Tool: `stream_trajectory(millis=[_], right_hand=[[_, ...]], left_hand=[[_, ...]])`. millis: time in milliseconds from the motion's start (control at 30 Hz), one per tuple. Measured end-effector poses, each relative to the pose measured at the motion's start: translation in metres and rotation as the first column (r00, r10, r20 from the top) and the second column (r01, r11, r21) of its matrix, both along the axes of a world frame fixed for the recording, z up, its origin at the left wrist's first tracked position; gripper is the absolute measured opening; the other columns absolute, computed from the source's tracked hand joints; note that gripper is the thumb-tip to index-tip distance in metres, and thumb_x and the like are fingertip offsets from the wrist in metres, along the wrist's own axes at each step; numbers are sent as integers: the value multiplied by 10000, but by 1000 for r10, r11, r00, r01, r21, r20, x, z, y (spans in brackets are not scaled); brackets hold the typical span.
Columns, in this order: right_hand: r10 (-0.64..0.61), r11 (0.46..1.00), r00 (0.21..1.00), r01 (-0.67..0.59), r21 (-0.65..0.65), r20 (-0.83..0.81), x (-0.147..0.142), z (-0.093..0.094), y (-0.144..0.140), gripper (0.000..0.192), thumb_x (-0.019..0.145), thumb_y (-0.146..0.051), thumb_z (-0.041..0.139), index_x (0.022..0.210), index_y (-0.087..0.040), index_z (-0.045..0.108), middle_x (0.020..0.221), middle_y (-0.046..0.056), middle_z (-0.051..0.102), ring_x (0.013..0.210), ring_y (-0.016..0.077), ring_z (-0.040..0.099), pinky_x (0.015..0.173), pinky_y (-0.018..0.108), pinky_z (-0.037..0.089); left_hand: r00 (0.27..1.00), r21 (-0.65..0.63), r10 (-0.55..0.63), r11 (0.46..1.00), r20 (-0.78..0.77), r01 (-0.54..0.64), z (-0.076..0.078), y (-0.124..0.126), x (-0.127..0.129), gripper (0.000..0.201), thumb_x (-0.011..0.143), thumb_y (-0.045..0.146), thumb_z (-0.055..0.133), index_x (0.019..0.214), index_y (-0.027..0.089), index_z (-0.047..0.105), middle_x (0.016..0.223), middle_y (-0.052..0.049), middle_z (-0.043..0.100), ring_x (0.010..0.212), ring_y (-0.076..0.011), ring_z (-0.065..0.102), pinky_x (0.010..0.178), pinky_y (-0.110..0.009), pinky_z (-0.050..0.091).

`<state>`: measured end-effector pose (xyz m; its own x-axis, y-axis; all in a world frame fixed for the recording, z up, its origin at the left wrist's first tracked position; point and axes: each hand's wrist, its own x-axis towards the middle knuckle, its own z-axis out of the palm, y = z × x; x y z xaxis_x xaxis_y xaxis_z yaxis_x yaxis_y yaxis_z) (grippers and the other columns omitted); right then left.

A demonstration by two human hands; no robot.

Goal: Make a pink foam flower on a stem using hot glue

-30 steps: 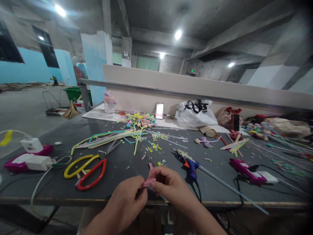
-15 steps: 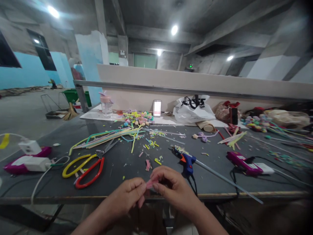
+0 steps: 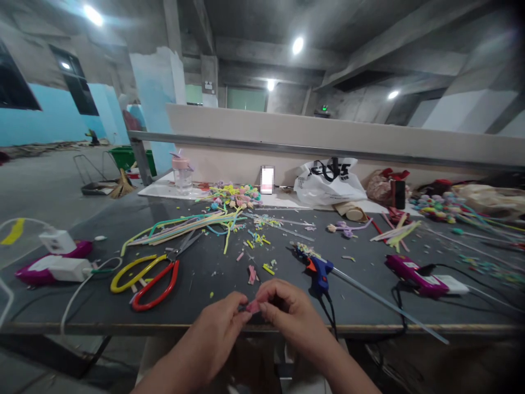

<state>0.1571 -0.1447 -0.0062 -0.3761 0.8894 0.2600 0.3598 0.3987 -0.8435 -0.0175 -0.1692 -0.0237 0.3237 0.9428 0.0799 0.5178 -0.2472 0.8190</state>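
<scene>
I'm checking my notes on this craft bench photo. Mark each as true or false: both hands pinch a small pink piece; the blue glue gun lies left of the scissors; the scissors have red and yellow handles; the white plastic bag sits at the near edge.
1. Both the left hand and the right hand pinch a small pink piece. True.
2. The blue glue gun lies left of the scissors. False: it lies to their right.
3. The scissors have red and yellow handles. True.
4. The white plastic bag sits at the table's near edge. False: it sits at the far side.
</scene>
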Motion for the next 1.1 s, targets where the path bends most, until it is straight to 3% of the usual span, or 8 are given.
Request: stream_trajectory(millis=[67,467,567,633,733,800,900,1100], right_hand=[[8,1000,1000,-8,-16,-6,0,0,0,72,765,-173,553,710,-166,599,717,11,585,672,128,530,625,240,411],[-71,994,997,69,-79,-21,-13,-3,-1,131,670,-62,517,645,-168,592,685,-6,583,636,110,524,585,207,401],[-64,975,992,39,-217,-108,-13,0,-2,60,695,-126,553,692,-166,597,660,-12,578,596,105,522,549,206,404],[-14,952,978,-50,-303,-207,-8,8,-5,159,734,-252,594,870,-171,606,661,-16,579,578,107,527,543,218,413],[19,947,951,-117,-301,-308,4,21,-12,429,767,-404,590,1131,-189,519,649,-28,561,591,111,531,571,235,426],[-2,959,946,-91,-270,-323,11,26,-17,420,781,-420,577,1136,-201,527,688,-22,557,615,105,528,595,236,428],[-15,957,946,-80,-280,-324,14,27,-23,354,775,-392,598,1076,-207,577,715,-22,547,613,90,506,588,223,415],[107,873,871,-313,-373,-479,2,19,-22,374,705,-300,681,1058,-220,587,856,8,602,734,112,559,656,242,429]], left_hand=[[1000,14,9,1000,-28,-8,2,-1,-2,255,866,313,398,1070,215,516,969,-56,630,865,-190,553,744,-264,356],[984,138,0,990,-178,24,-10,0,3,310,904,293,254,751,193,505,750,-29,584,679,-161,499,632,-272,332],[996,113,3,994,-86,7,-4,0,4,339,892,343,286,643,184,453,653,-4,515,625,-141,449,588,-256,314],[997,-55,-24,998,71,28,3,-1,4,362,866,421,336,614,181,435,583,21,459,555,-117,412,523,-232,296],[936,-369,-5,918,351,143,14,-3,4,383,812,523,410,681,171,484,494,58,431,422,-74,332,423,-200,236],[868,-481,40,845,496,235,17,-6,5,393,799,546,430,726,168,508,448,72,430,363,-54,272,389,-190,195],[769,-540,82,759,634,364,17,-9,6,363,807,516,458,736,166,523,420,79,420,336,-38,223,372,-184,170],[677,-576,159,683,718,450,12,-11,2,314,808,459,500,720,160,530,426,72,419,341,-34,234,375,-179,218]])
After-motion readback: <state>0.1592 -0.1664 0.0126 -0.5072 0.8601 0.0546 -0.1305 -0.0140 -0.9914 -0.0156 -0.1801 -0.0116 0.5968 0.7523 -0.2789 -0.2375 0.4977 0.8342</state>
